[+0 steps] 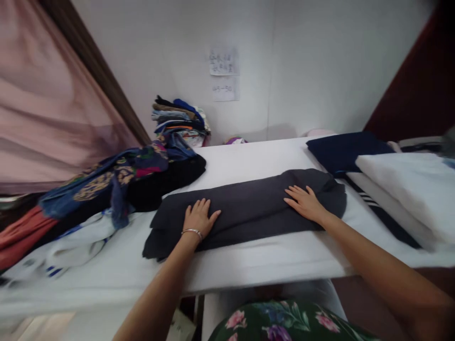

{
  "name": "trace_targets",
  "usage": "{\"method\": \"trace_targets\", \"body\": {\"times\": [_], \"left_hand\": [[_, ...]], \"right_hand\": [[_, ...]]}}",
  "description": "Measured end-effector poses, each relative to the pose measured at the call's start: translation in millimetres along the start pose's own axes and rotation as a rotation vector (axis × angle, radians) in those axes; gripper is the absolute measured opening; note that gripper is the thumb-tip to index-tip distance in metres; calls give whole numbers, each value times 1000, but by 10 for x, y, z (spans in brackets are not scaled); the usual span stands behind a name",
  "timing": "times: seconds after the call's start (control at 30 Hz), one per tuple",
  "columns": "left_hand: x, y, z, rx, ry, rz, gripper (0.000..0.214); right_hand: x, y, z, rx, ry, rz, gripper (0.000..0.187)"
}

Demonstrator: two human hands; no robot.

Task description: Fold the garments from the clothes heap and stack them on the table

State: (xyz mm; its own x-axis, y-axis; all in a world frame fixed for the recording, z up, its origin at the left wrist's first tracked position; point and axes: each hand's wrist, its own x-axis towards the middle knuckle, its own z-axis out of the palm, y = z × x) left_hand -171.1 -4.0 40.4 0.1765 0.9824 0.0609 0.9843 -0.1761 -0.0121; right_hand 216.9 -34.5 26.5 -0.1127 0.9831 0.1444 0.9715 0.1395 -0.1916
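We are pressing both hands flat, fingers spread and grasping nothing, on a long folded dark grey garment (245,208) that is lying across the middle of the white table (249,263). Our left hand (199,219), wearing a thin silver bracelet (192,232), is resting palm down near the garment's left end, and our right hand (304,202) is lying on its right part. A loose heap of patterned blue and black clothes (121,182) is sitting at the left, a neat stack of folded fabrics (179,121) is leaning by the wall, and a folded white cloth (408,184) is lying at the right.
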Motion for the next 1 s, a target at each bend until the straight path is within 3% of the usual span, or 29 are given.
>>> {"method": "trace_targets", "body": {"times": [0.27,0.4,0.57,0.7,0.9,1.0], "left_hand": [[-126,20,-46,-166,74,21,56],[-353,-67,-61,-242,149,75,49],[-817,-362,-31,-184,197,91,56],[-1076,-665,-4,-122,138,104,70],[-1055,-830,-51,-75,81,91,60],[-989,-823,-111,-99,38,78,56]], "right_hand": [[27,-477,131,114,-3,-293,64],[-27,-554,222,59,64,-399,61],[-310,-240,266,-21,110,-423,60],[-696,156,265,-73,213,-433,80],[-1050,729,221,-90,332,-235,74],[-1026,942,166,-56,300,-273,69]]}}
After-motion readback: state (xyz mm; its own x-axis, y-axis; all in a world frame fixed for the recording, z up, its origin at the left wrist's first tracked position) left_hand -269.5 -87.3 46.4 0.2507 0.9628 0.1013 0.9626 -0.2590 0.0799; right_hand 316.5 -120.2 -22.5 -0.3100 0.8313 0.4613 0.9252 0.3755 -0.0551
